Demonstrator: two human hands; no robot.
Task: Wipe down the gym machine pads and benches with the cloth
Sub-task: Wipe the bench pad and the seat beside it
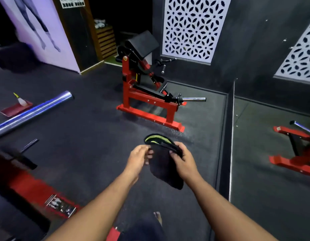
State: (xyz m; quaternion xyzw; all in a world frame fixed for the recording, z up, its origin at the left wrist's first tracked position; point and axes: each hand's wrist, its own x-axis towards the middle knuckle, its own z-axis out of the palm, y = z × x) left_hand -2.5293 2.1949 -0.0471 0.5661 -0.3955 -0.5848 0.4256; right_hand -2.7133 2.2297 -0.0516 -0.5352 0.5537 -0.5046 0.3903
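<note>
A black cloth (pixel 163 166) with a yellow-green lining at its top hangs in front of me at waist height. My left hand (pixel 138 158) pinches its upper left edge. My right hand (pixel 182 157) grips its upper right edge with curled fingers. Ahead on the floor stands a red gym machine (pixel 147 101) with a black arm pad (pixel 144 42) at the top and a black seat (pixel 147 92) lower down. Both hands are well short of the machine.
A chrome bar (pixel 34 112) juts in from the left above the dark rubber floor (pixel 84 145). A spray bottle (pixel 21 100) stands on a red plate at far left. A mirror (pixel 275 136) lines the right wall. Red frame parts (pixel 37 190) lie at lower left.
</note>
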